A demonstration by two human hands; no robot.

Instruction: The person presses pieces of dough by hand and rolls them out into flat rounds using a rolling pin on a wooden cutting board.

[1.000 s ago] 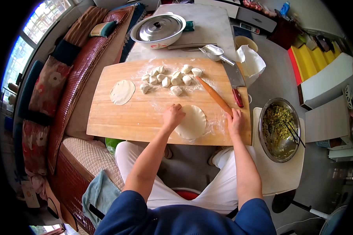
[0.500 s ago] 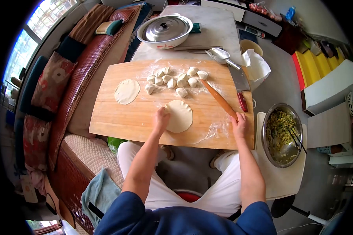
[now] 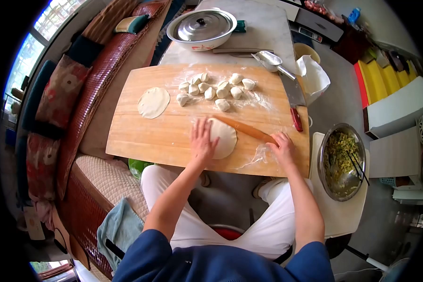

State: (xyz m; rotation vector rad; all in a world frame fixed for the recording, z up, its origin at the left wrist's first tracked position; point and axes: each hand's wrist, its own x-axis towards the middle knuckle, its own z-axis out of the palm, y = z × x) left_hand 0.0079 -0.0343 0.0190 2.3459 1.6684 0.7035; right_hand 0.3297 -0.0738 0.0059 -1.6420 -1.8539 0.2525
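My left hand (image 3: 203,139) lies with its fingers spread at the left edge of a flat round dough sheet (image 3: 224,139), covering part of it. In my right hand (image 3: 282,144) is the right end of a wooden rolling pin (image 3: 248,129), which slants up to the left, its far end at the top edge of the sheet. Another dough round (image 3: 153,103) is at the left of the wooden board (image 3: 150,141). Several small dough pieces (image 3: 223,89) sit on the floured back part of the board.
A cleaver with a red handle (image 3: 296,119) rests at the board's right edge, near a metal scoop (image 3: 270,60). Behind stands a lidded bowl (image 3: 201,29). To the right is a metal bowl of filling (image 3: 341,162) with chopsticks.
The rolling pin has swung left and toward me, to the dough sheet. My left hand has gone from gripping the sheet's edge to lying spread on it.
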